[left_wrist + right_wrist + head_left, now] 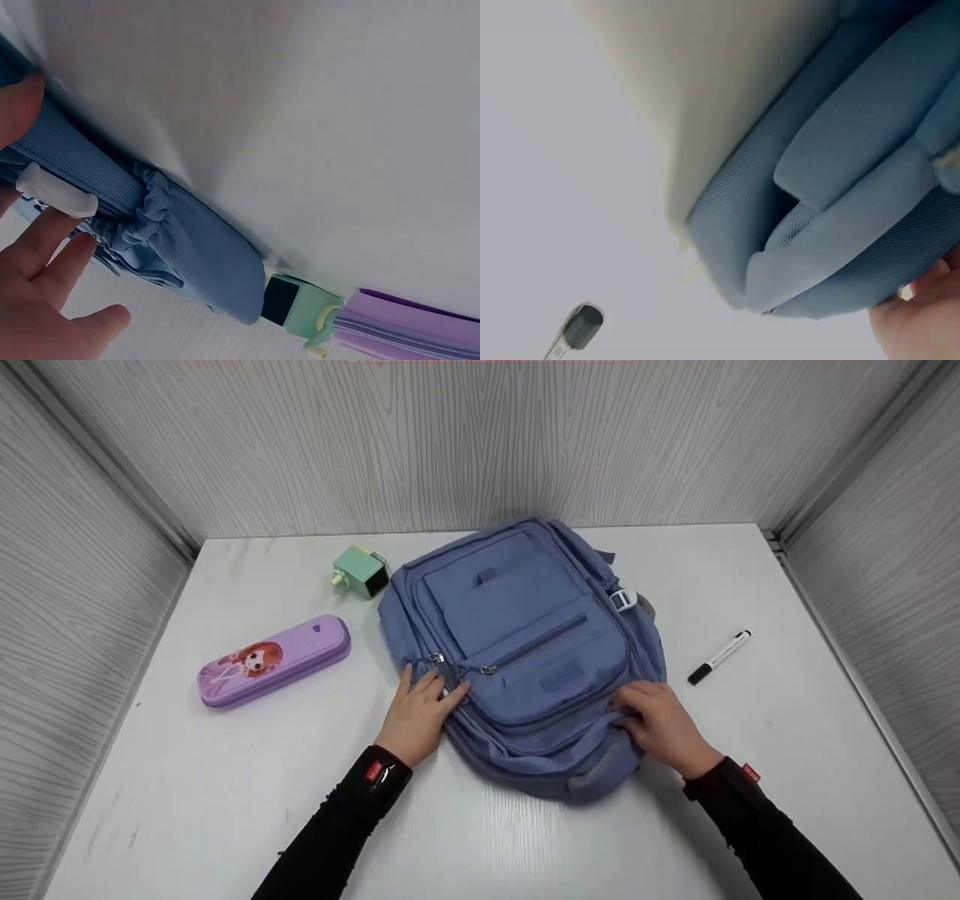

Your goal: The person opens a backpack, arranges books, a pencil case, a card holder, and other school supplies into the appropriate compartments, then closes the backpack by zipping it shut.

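Note:
A blue backpack [525, 637] lies tilted on the table with its front pockets up. My left hand [418, 718] rests on its left side near a zipper pull [436, 658], fingers spread. In the left wrist view, the fingertips of that hand [52, 289] lie by a white plastic buckle [56, 191]. At the bag's lower right, my right hand [664, 725] grips a fold of the fabric with thumb and fingers. In the right wrist view only part of that hand [922, 315] shows, at the backpack's edge [847, 262].
A purple pencil case [274, 661] with a cartoon girl lies left of the bag. Behind it stands a small green box-shaped item [361, 572] with a dark opening. A black-capped white marker [718, 658] lies to the right. Grey wood-grain panels [480, 442] wall the table.

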`<action>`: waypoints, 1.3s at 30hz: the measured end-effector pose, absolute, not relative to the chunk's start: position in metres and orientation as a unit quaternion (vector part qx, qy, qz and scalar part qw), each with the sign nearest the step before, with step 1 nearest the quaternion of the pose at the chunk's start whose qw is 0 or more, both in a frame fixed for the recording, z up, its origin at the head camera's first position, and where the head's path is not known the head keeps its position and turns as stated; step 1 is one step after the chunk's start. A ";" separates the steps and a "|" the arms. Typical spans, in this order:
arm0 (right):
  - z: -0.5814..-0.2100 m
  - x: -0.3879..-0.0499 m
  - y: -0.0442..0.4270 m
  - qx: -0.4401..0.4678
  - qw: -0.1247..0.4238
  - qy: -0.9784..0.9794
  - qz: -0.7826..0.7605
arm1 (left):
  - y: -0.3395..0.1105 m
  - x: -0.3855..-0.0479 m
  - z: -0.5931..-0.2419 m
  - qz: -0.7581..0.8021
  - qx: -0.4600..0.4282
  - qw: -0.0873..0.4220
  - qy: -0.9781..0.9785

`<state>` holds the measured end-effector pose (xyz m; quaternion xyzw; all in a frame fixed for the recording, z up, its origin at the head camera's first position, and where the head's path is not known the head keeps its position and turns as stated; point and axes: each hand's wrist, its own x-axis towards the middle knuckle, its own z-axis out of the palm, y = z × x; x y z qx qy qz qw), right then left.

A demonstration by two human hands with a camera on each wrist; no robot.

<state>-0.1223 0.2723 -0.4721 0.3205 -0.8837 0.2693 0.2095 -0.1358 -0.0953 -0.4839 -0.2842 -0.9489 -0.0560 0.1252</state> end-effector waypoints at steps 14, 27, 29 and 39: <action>-0.469 -0.168 0.304 0.153 0.232 -0.941 0.194 | -0.062 -0.095 -0.480 -0.024 -0.319 0.098 -0.942; -0.456 -0.209 0.305 0.084 0.187 -0.965 0.166 | -0.040 -0.077 -0.482 -0.005 -0.348 0.091 -0.933; -0.454 -0.208 0.306 0.092 0.181 -0.964 0.171 | -0.045 -0.079 -0.481 -0.024 -0.352 0.087 -0.932; -0.441 -0.152 0.282 0.265 0.265 -0.901 0.219 | -0.099 -0.105 -0.462 -0.174 -0.315 0.154 -0.920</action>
